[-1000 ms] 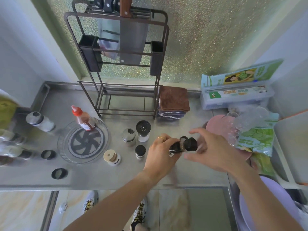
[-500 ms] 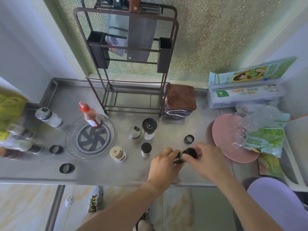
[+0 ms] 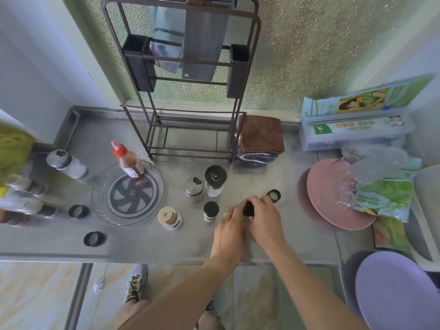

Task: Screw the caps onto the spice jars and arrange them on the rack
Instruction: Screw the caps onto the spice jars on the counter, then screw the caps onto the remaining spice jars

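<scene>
Right now both hands, left hand [image 3: 229,225] and right hand [image 3: 264,219], close around a dark-capped spice jar [image 3: 248,209] low over the tabletop [image 3: 147,244] well in front of the rack [image 3: 190,129]; a crooked twist could cross-thread the cap.

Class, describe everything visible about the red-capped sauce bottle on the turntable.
The sauce bottle is slim, clear plastic by its look, filled with reddish-orange sauce, with a red pointed nozzle cap and a label on its lower body. It stands capped near the back rim of the clear round turntable, appearing tilted in this wide-angle view. Only the turntable touches it; both hands are elsewhere.
</scene>
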A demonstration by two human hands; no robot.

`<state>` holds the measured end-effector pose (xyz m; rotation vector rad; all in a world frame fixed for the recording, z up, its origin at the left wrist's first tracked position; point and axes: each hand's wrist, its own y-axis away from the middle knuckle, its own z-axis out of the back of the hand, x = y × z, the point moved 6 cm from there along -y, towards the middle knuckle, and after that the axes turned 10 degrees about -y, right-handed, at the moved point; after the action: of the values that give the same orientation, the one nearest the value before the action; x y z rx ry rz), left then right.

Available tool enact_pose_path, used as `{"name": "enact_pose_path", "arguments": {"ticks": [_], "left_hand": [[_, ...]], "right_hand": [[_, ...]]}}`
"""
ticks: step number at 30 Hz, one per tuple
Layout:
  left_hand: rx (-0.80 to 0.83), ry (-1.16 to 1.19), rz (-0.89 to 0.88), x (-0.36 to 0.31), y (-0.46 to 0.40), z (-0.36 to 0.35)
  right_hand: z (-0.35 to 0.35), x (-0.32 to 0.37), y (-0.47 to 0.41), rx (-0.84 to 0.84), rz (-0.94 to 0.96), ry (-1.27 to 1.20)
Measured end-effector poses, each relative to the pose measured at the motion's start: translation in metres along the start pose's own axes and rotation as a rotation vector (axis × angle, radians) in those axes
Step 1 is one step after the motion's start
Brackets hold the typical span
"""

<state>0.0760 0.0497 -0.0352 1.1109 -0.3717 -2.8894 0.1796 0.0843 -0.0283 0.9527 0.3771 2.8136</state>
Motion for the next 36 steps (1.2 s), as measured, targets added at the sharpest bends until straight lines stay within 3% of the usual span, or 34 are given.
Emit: {"name": "enact_pose_path", "arguments": {"ticks": [6, 10, 18, 24, 30, 36], "left_hand": [[0.000, 0.001, 0.014, 0.003, -0.003, 0.000], [0.020, -0.034, 0.025, 0.002, 0.000, 0.004], [-0.136, -0.080, -0.124, -0.002, 0.019, 0.063], [-0.319, -0.132, -0.121, 0.024, 0.031, 0.134], [-0.534, -0.155, 0.007, 0.110, 0.052, 0.209], [-0.769, -0.005, 0.388, 0.230, 0.094, 0.281]], "right_hand": [[-0.001, -0.009, -0.005, 0.069, -0.014, 0.064], [0.021, -0.046, -0.033, -0.036, -0.070, 0.169], [-0.009, -0.085, -0.074, 0.036, -0.027, 0.381], [0.018, -0.049, -0.062, -0.215, -0.116, 0.101], [0.075, 0.070, -0.030, -0.414, 0.156, -0.139], [0.032, 0.194, 0.019, -0.287, 0.266, -0.616]]}}
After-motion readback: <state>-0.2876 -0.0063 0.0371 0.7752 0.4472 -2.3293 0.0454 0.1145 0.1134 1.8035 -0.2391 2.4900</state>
